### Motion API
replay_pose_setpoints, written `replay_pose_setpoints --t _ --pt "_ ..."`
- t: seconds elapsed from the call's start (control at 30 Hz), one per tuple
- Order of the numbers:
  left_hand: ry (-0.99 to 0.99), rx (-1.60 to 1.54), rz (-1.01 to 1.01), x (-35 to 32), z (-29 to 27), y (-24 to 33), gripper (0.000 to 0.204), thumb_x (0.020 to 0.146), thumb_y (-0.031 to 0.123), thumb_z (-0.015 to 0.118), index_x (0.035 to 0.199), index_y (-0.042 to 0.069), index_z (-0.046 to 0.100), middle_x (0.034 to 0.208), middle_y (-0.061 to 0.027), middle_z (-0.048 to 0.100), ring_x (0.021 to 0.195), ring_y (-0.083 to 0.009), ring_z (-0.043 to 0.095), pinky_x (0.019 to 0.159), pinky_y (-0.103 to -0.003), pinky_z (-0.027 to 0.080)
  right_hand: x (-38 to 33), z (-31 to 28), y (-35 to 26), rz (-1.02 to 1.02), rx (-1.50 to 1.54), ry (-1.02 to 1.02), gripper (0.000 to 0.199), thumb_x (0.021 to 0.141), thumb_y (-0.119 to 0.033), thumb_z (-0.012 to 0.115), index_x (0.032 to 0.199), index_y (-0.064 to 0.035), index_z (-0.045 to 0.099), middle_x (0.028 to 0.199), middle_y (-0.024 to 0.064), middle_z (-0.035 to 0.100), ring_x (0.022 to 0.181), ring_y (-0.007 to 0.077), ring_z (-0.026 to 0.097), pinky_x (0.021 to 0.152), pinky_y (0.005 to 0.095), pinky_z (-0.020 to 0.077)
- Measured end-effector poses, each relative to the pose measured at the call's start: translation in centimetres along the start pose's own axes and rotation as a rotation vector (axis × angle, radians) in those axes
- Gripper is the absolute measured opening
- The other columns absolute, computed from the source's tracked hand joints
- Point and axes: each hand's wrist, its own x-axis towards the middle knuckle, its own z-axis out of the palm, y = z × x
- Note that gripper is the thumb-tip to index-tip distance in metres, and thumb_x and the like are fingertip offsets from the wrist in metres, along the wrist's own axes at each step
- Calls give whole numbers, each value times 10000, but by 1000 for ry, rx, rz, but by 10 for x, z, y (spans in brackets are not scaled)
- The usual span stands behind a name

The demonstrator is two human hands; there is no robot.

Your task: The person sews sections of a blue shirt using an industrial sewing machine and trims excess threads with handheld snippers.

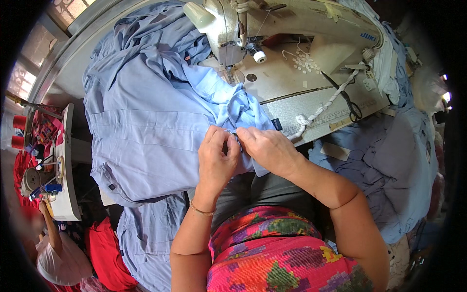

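A light-blue shirt spreads across the sewing table and hangs over its front edge toward my lap. My left hand pinches the bunched cloth at the shirt's right part, thumb and fingers pressed together. Close beside it, my right hand grips the same bunched cloth with thumb and forefinger. A tiny dark spot shows between the fingertips, too small to make out. Just beyond the right hand, a small dark label sits on the cloth. The sewing machine's needle and presser foot stand past the fabric.
The sewing machine fills the far side. On its bed lie white buttons, black scissors and a braided white cord. Blue garments are heaped at the right. A co-worker sits at another machine on the left.
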Motion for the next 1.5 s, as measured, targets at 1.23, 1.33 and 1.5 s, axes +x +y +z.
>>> replay_pose_setpoints --t 1.23,1.33,1.5 --pt "48 32 8 -4 3 1 40 766 -52 606 787 -45 572 824 -132 584 579 -189 529 517 -279 435 3 -5 0 25 175 42 113 873 -128 516 902 -21 493 735 137 611 637 298 641 518 377 511" --pt "32 30 5 -4 2 -1 35 775 -45 607 776 -46 572 823 -121 586 582 -161 518 512 -261 425 3 -4 1 26 166 31 117 874 -130 514 905 -18 494 748 140 612 643 298 642 522 375 513" --pt "19 26 16 -2 1 0 40 782 -36 602 764 -52 570 810 -107 583 585 -135 506 514 -245 415 3 -3 1 41 188 43 125 883 -145 515 906 -23 492 725 144 610 627 310 636 517 384 510"
